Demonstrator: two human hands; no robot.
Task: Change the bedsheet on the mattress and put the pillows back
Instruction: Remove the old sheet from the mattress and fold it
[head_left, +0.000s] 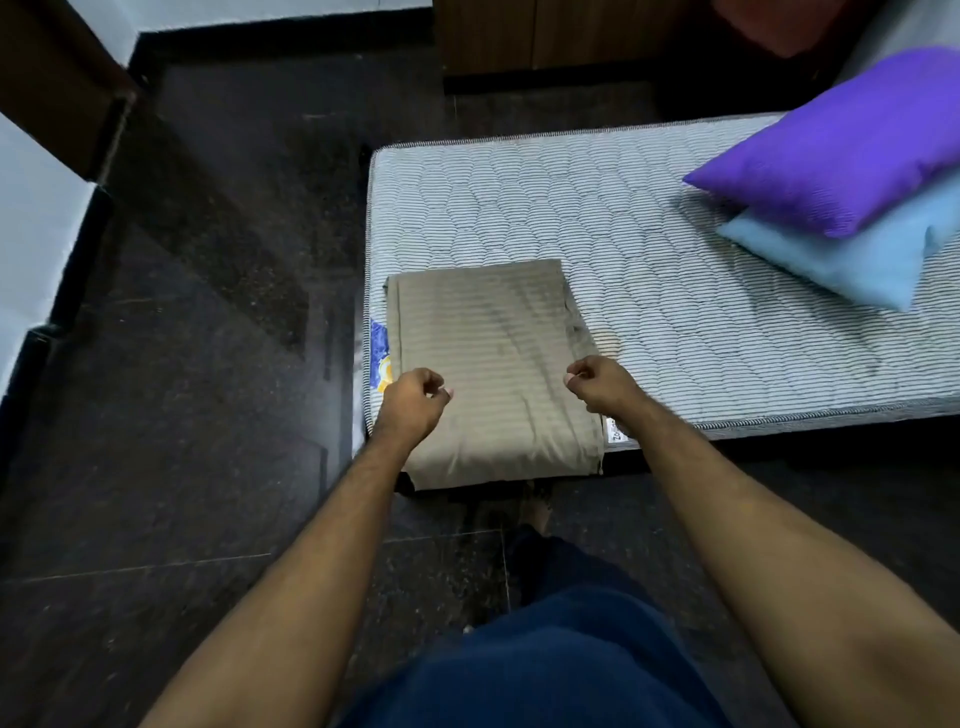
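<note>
My left hand (413, 402) and right hand (597, 382) hover curled over the folded sheet (493, 369), holding nothing; it lies on the bare mattress (675, 291) corner; two pillows (852, 208) sit stacked at its far end

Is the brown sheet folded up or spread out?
Folded. The brown sheet lies as a neat rectangle on one corner of the bare mattress.

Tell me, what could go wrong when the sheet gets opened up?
The folded sheet hangs over the mattress corner, so it could slide onto the floor once pulled. The purple pillow and blue pillow lie on the bare mattress, so they may block the spreading sheet or get knocked off. Both the left hand and right hand are curled above the sheet, apparently holding nothing.
</note>
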